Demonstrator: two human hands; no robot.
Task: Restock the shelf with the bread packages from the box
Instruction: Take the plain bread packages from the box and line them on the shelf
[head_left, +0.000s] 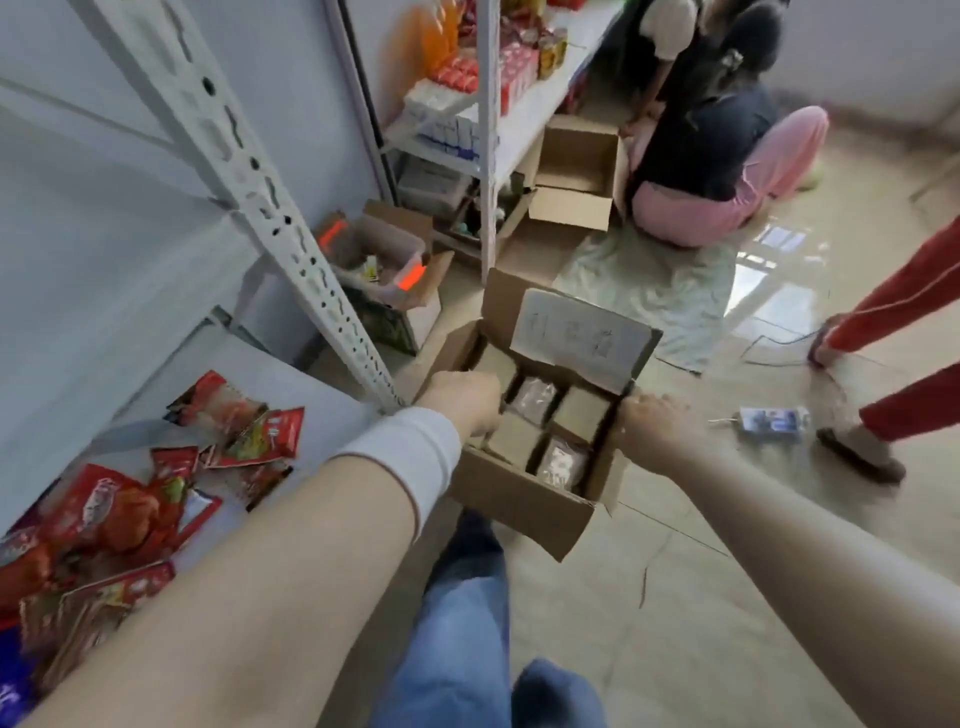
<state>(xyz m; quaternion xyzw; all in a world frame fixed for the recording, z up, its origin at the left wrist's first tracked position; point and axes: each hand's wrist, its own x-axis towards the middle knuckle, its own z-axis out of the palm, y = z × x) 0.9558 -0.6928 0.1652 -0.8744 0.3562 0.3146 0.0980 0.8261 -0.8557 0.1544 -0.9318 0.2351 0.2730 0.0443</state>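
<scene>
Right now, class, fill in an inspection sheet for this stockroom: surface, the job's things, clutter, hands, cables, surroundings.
Surface: grey shelf at left, partly bare; shiny tiled floor.
Job's things: open box with bread packages in its compartments.
Clutter: red snack packets on the shelf; small blue pack on the floor.
Hands: left hand and right hand each grip a side of the box.
Cables: thin cable on the floor at right.
Surroundings: crouching person, red-trousered legs, second box, plastic bin.

One left hand (462, 401), one right hand (652, 428), one box (519, 501), two clear bread packages (562, 462).
</scene>
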